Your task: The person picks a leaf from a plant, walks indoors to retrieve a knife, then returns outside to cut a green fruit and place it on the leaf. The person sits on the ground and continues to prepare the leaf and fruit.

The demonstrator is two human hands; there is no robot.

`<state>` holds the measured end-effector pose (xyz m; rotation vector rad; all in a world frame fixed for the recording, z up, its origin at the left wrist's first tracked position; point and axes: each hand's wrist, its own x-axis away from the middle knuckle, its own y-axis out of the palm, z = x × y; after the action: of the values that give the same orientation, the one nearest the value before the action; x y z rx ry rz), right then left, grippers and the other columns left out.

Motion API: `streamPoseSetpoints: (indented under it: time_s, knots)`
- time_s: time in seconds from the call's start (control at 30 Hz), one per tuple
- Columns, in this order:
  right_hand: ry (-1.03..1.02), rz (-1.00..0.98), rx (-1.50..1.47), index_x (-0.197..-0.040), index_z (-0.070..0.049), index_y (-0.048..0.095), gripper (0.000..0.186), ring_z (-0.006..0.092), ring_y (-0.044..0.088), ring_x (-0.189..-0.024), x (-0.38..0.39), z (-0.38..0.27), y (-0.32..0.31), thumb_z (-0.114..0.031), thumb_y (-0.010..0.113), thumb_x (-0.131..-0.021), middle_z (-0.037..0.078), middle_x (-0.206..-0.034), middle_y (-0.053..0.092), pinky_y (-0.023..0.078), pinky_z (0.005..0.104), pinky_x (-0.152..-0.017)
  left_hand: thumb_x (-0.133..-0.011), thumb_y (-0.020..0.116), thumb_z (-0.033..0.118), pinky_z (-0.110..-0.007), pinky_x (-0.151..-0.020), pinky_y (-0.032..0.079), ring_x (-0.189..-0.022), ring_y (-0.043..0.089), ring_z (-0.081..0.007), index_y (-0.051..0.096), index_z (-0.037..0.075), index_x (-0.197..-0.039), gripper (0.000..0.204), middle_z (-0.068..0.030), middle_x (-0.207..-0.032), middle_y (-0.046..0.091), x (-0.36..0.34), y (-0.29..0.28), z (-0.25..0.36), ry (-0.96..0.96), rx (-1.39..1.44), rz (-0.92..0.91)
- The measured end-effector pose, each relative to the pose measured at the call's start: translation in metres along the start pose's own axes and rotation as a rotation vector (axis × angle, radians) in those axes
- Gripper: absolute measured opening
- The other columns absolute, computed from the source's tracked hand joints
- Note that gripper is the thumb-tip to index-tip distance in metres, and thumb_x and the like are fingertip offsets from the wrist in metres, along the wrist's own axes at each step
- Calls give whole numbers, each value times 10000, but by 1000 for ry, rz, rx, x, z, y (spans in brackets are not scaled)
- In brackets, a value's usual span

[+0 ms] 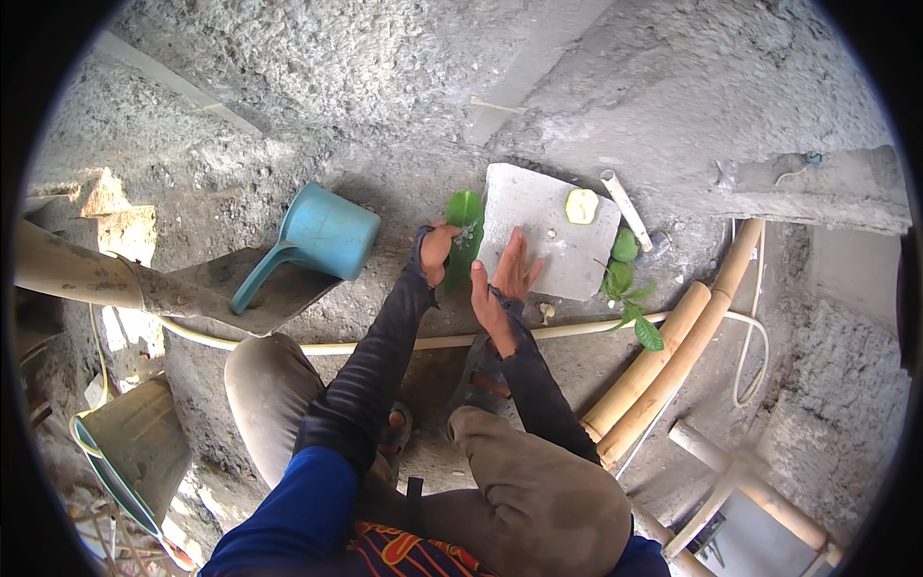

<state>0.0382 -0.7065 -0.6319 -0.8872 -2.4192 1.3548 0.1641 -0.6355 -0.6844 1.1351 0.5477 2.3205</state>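
My left hand (437, 253) grips the left edge of a long green leaf (466, 258), its fingers closed on it. Some greyish crumbs lie on the leaf's upper face. Beside it is a pale grey slab (545, 267), flat on the ground. My right hand (507, 286) is open over the slab's near left edge, thumb and fingers apart, holding nothing; whether it touches the slab I cannot tell. On the slab sit a cut pale-green piece of fruit or vegetable (582, 206) and a small whitish bit (552, 233).
Right of the slab lie a short white pipe (625, 209) and a leafy green sprig (630, 310). A blue dipper (332, 234) rests tilted at left. A pale hose (437, 341) crosses before my feet. Bamboo poles (673, 365) stand right; a bucket (139, 442) leans lower left.
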Motion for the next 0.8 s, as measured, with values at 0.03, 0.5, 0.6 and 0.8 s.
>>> streamPoseSetpoints:
  time_s: [0.03,0.5,0.6,0.8]
  knots:
    - [29,19,14,-1434,56,118,752,377,229,-1378,-4,3,-1,-375,456,-919,235,-1478,244,38,634,-1075,-836,511,77,-295,-645,477,-691,597,-158,628,1,-963,189,-70,-814,636,-2,-2,0,14,16,-31]
    - [0,-23,39,-1438,62,93,752,403,188,-1384,10,6,2,-344,463,-924,250,-1490,197,47,596,-1095,-836,520,79,-306,-654,478,-701,600,-173,622,3,-977,190,-74,-834,640,1,1,-1,-24,-1,5]
    - [-130,-64,-53,-1438,67,84,757,387,225,-1377,11,-4,11,-344,460,-925,246,-1480,234,40,593,-1097,-842,529,97,-295,-656,475,-695,594,-162,620,7,-994,198,-67,-835,637,-3,-3,-3,32,-33,-44]
    - [-24,58,-94,-1426,81,108,755,385,238,-1371,10,0,5,-330,476,-910,252,-1470,247,50,612,-1085,-854,539,124,-284,-673,470,-730,587,-143,618,12,-1008,205,-57,-853,631,-7,-13,-15,129,-30,-90]
